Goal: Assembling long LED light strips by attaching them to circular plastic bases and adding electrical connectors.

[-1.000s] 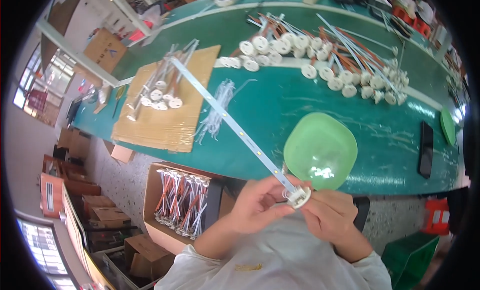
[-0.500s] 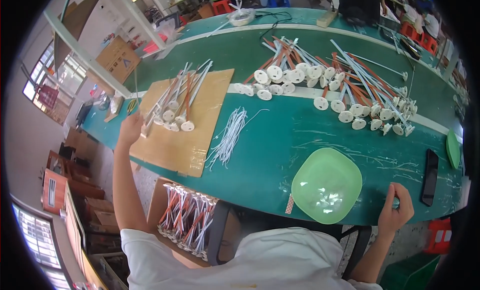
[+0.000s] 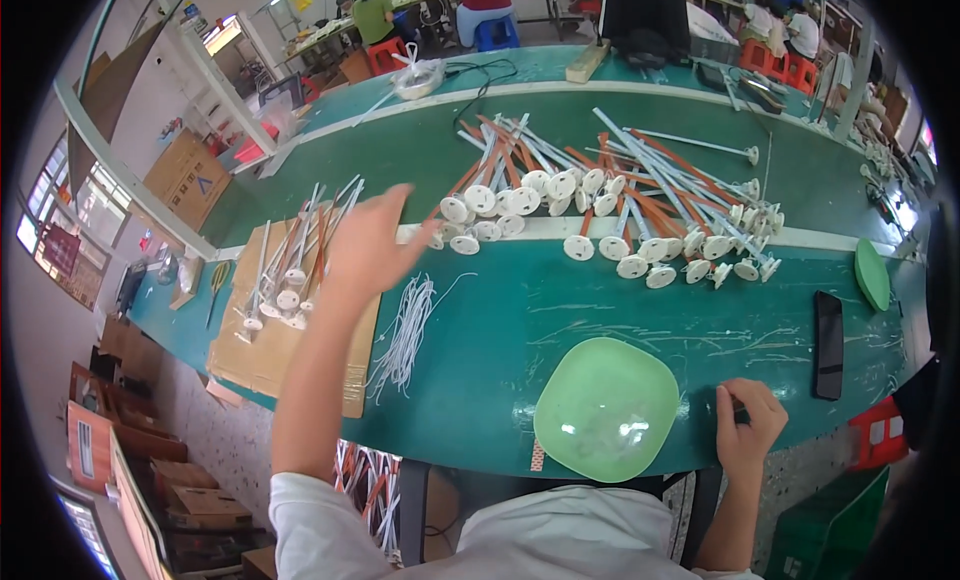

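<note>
Green workbench (image 3: 480,330) carries a pale green bowl (image 3: 606,408) at its near edge. Just right of the bowl, the right hand (image 3: 748,422) rests curled, fingers together. Left of the bowl, the left hand (image 3: 368,242) hovers, fingers spread and empty, between cardboard-stacked rods (image 3: 290,270) and the unsorted rod pile (image 3: 610,205).

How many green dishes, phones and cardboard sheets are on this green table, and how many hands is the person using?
Green dishes: 2, a square bowl and a small plate
Black phone: 1
Cardboard sheet: 1
Hands: 2, left hand and right hand
Total: 6
</note>
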Motion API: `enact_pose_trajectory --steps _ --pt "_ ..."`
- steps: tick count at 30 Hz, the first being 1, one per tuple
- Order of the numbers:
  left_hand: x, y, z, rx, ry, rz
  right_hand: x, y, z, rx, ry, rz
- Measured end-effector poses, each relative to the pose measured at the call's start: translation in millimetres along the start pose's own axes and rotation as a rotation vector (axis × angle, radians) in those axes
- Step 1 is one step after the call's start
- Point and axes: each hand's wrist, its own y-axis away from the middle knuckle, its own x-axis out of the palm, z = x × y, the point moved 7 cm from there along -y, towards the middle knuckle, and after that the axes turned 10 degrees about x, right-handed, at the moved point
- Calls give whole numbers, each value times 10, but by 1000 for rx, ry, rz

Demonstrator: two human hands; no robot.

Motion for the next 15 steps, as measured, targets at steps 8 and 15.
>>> enact_pose_trajectory --steps 8,15 --pt "276 -208 -109 -44 -147 255 -28 76 37 -58 -72 5" --pt "-768 935 -386 -220 156 -54 -144 99 -12 -85 -105 -8"
